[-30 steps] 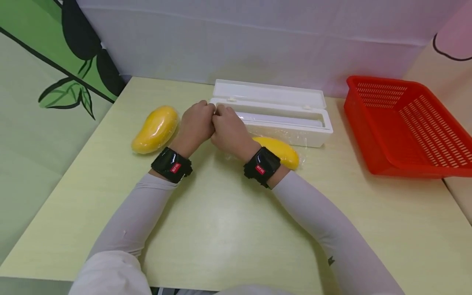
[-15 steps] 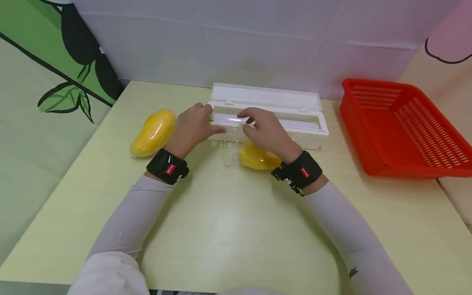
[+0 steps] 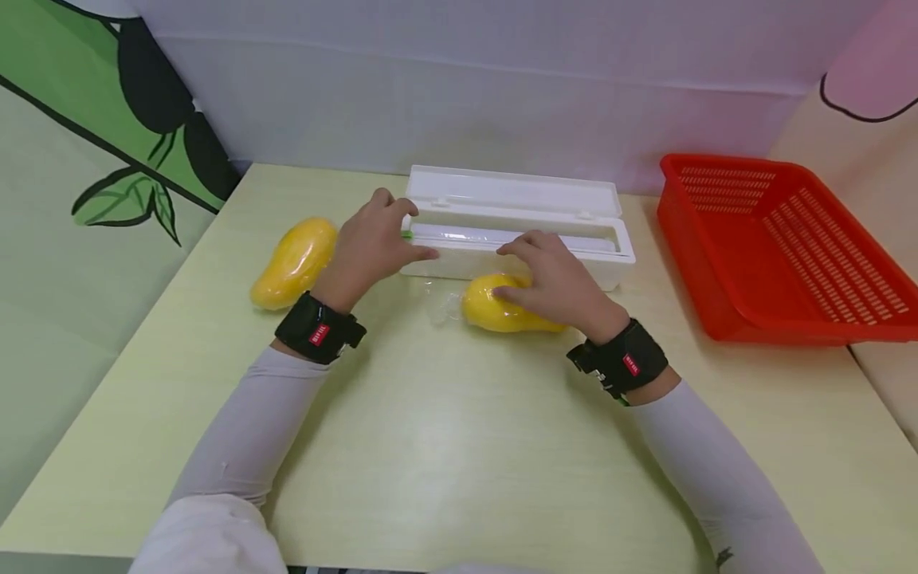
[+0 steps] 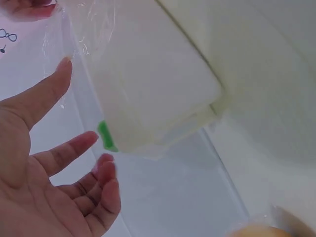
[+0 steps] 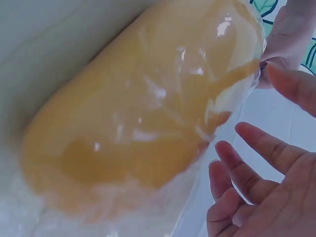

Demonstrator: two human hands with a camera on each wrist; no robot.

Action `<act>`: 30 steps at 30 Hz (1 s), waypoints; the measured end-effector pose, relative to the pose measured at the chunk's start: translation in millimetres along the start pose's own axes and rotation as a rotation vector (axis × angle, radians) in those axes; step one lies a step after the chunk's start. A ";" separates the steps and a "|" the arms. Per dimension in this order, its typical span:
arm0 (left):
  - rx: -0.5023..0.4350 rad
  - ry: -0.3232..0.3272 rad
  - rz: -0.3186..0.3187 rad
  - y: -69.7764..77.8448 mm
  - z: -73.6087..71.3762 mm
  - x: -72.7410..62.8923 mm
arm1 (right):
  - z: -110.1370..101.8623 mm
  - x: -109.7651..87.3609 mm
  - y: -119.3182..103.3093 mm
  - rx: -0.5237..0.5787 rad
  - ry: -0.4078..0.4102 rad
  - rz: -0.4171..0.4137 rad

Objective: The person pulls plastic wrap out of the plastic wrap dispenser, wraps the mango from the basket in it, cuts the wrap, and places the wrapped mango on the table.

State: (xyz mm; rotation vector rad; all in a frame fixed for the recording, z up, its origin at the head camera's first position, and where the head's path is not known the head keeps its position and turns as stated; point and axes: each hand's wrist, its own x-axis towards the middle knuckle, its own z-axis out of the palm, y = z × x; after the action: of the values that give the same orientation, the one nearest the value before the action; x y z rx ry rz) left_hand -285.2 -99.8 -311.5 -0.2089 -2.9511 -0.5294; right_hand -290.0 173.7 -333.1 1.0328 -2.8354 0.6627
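A long white cling film box [image 3: 459, 263] stands with its lid raised, the film roll [image 3: 473, 235] inside it. At its left end my left hand [image 3: 369, 247] has thumb and fingers spread, near a small green piece [image 4: 106, 137] on the box edge. My right hand [image 3: 555, 279] is over a yellow mango [image 3: 498, 307] in front of the box, fingers apart and loosely bent; whether they touch it I cannot tell. Clear film [image 5: 158, 94] covers this mango, and a loose end of film [image 3: 446, 307] sticks out at its left. Another film-covered mango [image 3: 296, 263] lies left of my left hand.
A red plastic basket [image 3: 717, 319] with slotted walls stands at the right of the pale table [image 3: 430, 446]. A light cloth wall [image 3: 466, 104] rises behind the box. Black straps are around both wrists.
My hands have separated from meeting at the box's left end. The right hand moved right and down over the near mango, which has shifted slightly left. The left hand stayed by the box, its fingers spreading.
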 end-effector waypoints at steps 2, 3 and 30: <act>-0.029 -0.026 0.028 3.2 -2.0 1.2 | -1.6 -3.9 4.3 -0.002 0.003 0.020; -0.042 -0.045 0.043 4.8 -3.0 1.8 | -1.6 -5.1 6.4 -0.010 0.002 0.023; -0.174 -0.362 0.558 39.0 27.2 -10.0 | 8.8 -5.4 18.4 -0.105 0.019 0.010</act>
State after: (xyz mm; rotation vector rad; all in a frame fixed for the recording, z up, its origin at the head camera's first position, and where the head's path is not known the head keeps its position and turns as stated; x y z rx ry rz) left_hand -272.1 -55.2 -325.3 -1.2164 -2.9576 -0.7161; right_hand -296.4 185.9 -349.0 0.9903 -2.8264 0.5154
